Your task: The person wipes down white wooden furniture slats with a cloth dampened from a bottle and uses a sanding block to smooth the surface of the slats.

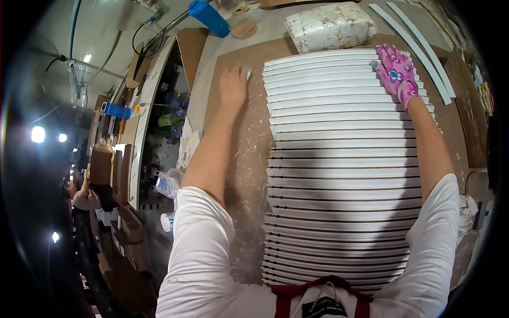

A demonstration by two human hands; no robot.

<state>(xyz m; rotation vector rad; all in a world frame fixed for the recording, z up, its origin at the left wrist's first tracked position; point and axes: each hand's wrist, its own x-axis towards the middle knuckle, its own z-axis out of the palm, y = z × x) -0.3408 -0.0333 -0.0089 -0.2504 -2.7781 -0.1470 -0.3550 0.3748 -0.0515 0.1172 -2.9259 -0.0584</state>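
White slats (339, 159) lie side by side in a long row on brown board (246, 212), running from the far end down to my body. My right hand (394, 74), in a pink glove with a flower print, rests on the far slats near their right ends, fingers stretched out. My left hand (233, 87) is bare and held over the board, left of the far slats. Its fingers are curled, and a small whitish bit shows at the fingertips, too small and blurred to name.
A white wrapped bundle (331, 26) sits beyond the slats. Two long white strips (419, 53) lie at the far right. A blue bottle (209, 17) is at the far left beside a round tan lid (244, 27). Farther left, another person (85, 197) is among cardboard boxes.
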